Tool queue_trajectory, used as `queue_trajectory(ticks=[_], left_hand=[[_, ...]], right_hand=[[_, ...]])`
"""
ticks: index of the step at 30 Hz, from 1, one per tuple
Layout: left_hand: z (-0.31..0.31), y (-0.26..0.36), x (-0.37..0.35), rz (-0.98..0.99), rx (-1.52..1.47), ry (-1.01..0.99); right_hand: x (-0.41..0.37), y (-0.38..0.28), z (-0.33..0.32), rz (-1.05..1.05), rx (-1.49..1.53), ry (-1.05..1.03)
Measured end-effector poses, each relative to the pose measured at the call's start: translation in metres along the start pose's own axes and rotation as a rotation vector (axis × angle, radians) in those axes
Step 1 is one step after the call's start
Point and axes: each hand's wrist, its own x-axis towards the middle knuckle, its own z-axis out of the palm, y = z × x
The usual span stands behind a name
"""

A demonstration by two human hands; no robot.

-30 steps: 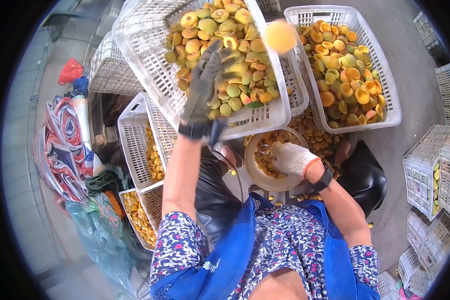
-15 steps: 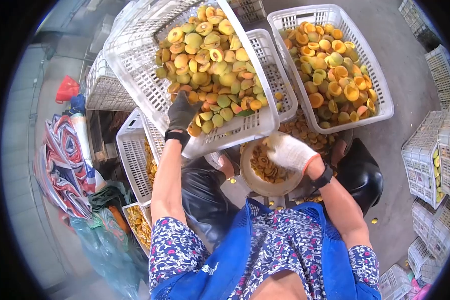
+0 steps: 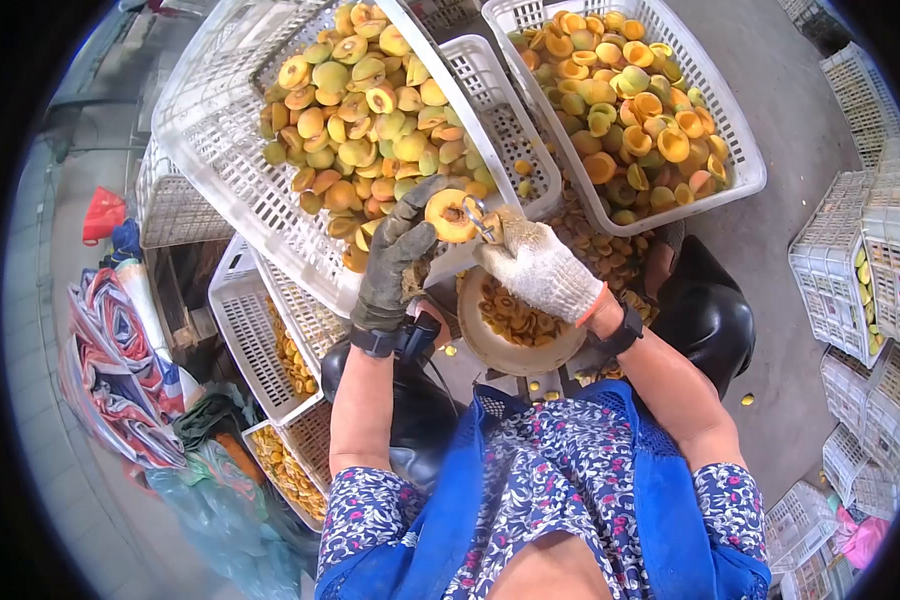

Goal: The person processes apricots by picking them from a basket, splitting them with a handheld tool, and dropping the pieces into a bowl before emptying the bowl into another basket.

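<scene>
- Fruit half (image 3: pixel 445 217), cut face up, above the corner of the tilted crate (image 3: pixel 192 150); gloved left hand (image 3: pixel 398 250) pinches its edge between thumb and fingers.
- Gloved right hand (image 3: pixel 535 262) closed around metal loop tool (image 3: pixel 478 220), loop at the fruit's centre.
- Floor (image 3: pixel 765 320) grey, bare-looking concrete, small yellow bits scattered.
- Tilted crate: white, slatted, many fruit halves.
- Right-hand crate (image 3: pixel 748 160): white, hollowed halves.
- Round basin (image 3: pixel 518 366): brownish-orange pieces, below right hand.
- Stacked crates (image 3: pixel 820 265) at right; red mark on one, unreadable.
</scene>
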Motion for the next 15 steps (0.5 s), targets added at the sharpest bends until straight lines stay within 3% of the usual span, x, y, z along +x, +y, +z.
queue_trajectory(ticks=[2, 5, 15], left_hand=[[0.003, -0.009, 0.001, 0.008, 0.035, 0.059], [-0.002, -0.021, 0.005, 0.025, 0.001, 0.009], [0.025, -0.033, 0.005, -0.013, -0.145, 0.143]], right_hand=[[-0.001, 0.001, -0.003, -0.238, -0.421, -0.047], [-0.004, 0.001, -0.003, -0.273, -0.497, -0.041], [-0.016, 0.013, 0.014, -0.184, -0.315, -0.103]])
